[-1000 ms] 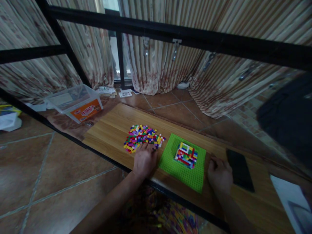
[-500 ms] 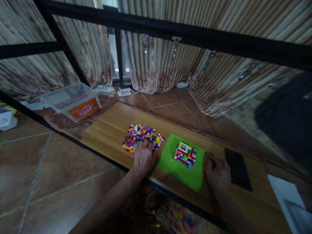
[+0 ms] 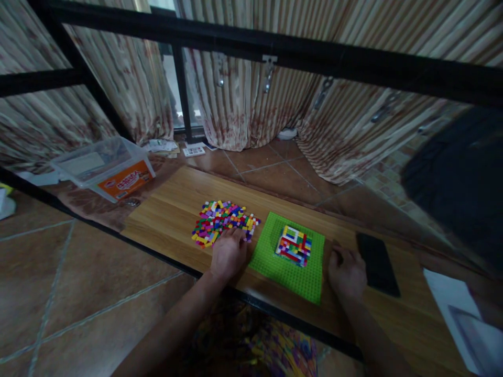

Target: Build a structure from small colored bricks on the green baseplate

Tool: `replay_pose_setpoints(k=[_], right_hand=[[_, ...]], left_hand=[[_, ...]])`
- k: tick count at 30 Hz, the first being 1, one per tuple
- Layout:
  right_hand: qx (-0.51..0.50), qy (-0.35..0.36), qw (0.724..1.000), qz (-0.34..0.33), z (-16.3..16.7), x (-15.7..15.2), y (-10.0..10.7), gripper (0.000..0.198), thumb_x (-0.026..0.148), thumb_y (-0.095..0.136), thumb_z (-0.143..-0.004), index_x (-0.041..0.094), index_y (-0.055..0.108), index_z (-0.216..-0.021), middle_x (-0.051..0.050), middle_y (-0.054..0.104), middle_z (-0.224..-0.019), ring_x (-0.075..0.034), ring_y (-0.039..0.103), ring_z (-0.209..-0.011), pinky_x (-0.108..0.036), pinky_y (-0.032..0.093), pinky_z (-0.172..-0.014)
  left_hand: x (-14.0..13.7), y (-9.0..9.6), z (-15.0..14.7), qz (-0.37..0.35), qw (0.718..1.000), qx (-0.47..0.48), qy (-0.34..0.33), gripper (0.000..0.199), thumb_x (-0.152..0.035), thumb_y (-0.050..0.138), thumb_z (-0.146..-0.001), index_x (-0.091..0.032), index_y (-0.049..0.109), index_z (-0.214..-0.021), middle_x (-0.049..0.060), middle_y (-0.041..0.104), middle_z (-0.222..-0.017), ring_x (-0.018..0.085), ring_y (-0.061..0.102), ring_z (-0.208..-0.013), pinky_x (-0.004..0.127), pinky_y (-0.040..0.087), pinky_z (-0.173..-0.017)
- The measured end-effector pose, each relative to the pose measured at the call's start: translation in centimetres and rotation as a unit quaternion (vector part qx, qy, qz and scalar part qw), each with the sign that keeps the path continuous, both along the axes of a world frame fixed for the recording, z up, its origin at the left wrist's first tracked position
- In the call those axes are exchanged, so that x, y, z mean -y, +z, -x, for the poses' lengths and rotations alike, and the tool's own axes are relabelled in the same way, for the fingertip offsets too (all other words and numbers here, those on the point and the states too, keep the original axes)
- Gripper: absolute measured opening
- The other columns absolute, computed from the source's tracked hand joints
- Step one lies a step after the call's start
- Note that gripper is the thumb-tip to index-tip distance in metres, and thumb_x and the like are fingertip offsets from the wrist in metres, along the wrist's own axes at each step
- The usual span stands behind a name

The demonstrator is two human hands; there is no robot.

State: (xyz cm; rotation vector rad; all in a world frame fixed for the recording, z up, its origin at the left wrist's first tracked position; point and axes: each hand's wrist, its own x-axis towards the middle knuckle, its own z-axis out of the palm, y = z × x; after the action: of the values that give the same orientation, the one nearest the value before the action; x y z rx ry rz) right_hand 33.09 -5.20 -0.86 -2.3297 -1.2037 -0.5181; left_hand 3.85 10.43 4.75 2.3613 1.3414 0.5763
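My left hand [image 3: 229,255] is at the near right side of a loose pile of small coloured building bricks [image 3: 214,222]. Its fingers are bent and closed together at the pile's edge, and their tips are hidden. Right of it lies a green studded baseplate [image 3: 285,283], bearing a flat patch of joined bricks [image 3: 294,246] in white, red, yellow, blue and other colours. My right hand [image 3: 348,272] rests on the table just beyond the baseplate's right edge. Its fingers are curled toward the thumb; whether anything small is between them cannot be made out.
The bricks and baseplate are on a narrow wooden table [image 3: 165,209]. A dark flat slab [image 3: 377,264] lies right of my right hand, with white paper [image 3: 451,298] farther right. A clear plastic box [image 3: 106,167] with an orange label stands at the left. A black metal rail [image 3: 243,42] crosses ahead.
The whole view has shifted slightly, so everything sits a little farther left. My left hand stays at the pile, its fingers drawn slightly toward the pile's right end. My right hand keeps its place.
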Motion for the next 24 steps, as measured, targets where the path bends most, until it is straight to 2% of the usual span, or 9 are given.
replay_pose_setpoints(k=[3,6,8,11,14,17,20,24], right_hand=[[0.007,0.0,1.0,-0.005,0.0,0.0,0.0,0.034,0.034,0.042,-0.087,0.014,0.068,-0.097,-0.012,0.062,-0.092,-0.025,0.055,-0.086,-0.037,0.045,-0.08],[0.009,0.004,1.0,-0.007,0.0,0.0,0.0,0.033,0.034,0.043,-0.086,0.014,0.068,-0.096,-0.012,0.062,-0.092,-0.025,0.055,-0.086,-0.037,0.045,-0.08],[0.008,0.009,1.0,-0.007,-0.1,0.0,0.0,0.032,0.033,0.044,-0.086,0.015,0.068,-0.096,-0.012,0.062,-0.091,-0.025,0.056,-0.086,-0.037,0.045,-0.08],[0.009,0.01,1.0,-0.003,-0.1,-0.1,0.0,0.031,0.032,0.044,-0.086,0.015,0.068,-0.095,-0.011,0.062,-0.089,-0.025,0.056,-0.085,-0.037,0.045,-0.08],[0.012,0.003,1.0,-0.006,-0.1,-0.1,-0.1,0.031,0.033,0.044,-0.087,0.015,0.068,-0.094,-0.011,0.062,-0.089,-0.024,0.056,-0.084,-0.037,0.045,-0.079],[0.013,0.005,1.0,-0.004,-0.1,-0.1,-0.1,0.03,0.032,0.044,-0.087,0.015,0.068,-0.094,-0.011,0.062,-0.089,-0.024,0.055,-0.085,-0.037,0.045,-0.079],[0.009,0.006,1.0,0.002,-0.1,-0.1,-0.1,0.03,0.032,0.045,-0.087,0.015,0.068,-0.095,-0.012,0.062,-0.09,-0.024,0.055,-0.086,-0.037,0.045,-0.08],[0.006,-0.003,1.0,0.001,0.1,-0.1,0.0,0.029,0.03,0.045,-0.087,0.015,0.069,-0.095,-0.012,0.063,-0.093,-0.024,0.056,-0.088,-0.037,0.045,-0.082]], left_hand=[[0.1,0.3,-0.1,0.033,0.998,0.06,0.006,0.01,-0.017,0.053,-0.081,-0.019,0.059,-0.074,0.003,0.064,-0.078,0.018,0.058,-0.077,0.028,0.042,-0.07],[0.3,0.5,-0.3,0.122,0.978,0.167,-0.01,0.008,-0.015,0.055,-0.075,-0.019,0.058,-0.069,0.0,0.059,-0.068,0.014,0.055,-0.065,0.025,0.04,-0.062],[0.4,0.7,-0.6,0.207,0.945,0.254,-0.015,0.005,-0.016,0.057,-0.071,-0.018,0.058,-0.066,-0.002,0.056,-0.061,0.012,0.052,-0.059,0.023,0.038,-0.057],[0.7,0.9,-1.1,0.321,0.877,0.357,0.0,0.007,-0.019,0.065,-0.063,-0.017,0.058,-0.064,-0.004,0.055,-0.058,0.01,0.049,-0.055,0.021,0.037,-0.053],[1.0,1.1,-1.4,0.397,0.823,0.407,0.005,0.015,-0.021,0.071,-0.059,-0.016,0.058,-0.063,-0.004,0.055,-0.055,0.008,0.046,-0.05,0.02,0.035,-0.05],[1.5,1.3,-1.6,0.442,0.784,0.435,-0.019,0.019,-0.026,0.074,-0.061,-0.016,0.059,-0.067,-0.005,0.055,-0.053,0.007,0.047,-0.048,0.02,0.037,-0.049],[1.9,1.4,-1.8,0.445,0.776,0.447,-0.035,0.022,-0.027,0.073,-0.064,-0.015,0.065,-0.08,-0.003,0.059,-0.062,0.008,0.052,-0.053,0.021,0.042,-0.052],[2.4,1.2,-2.2,0.44,0.802,0.399,-0.053,0.019,-0.026,0.068,-0.071,-0.014,0.068,-0.086,-0.002,0.06,-0.064,0.01,0.055,-0.058,0.021,0.043,-0.056]])
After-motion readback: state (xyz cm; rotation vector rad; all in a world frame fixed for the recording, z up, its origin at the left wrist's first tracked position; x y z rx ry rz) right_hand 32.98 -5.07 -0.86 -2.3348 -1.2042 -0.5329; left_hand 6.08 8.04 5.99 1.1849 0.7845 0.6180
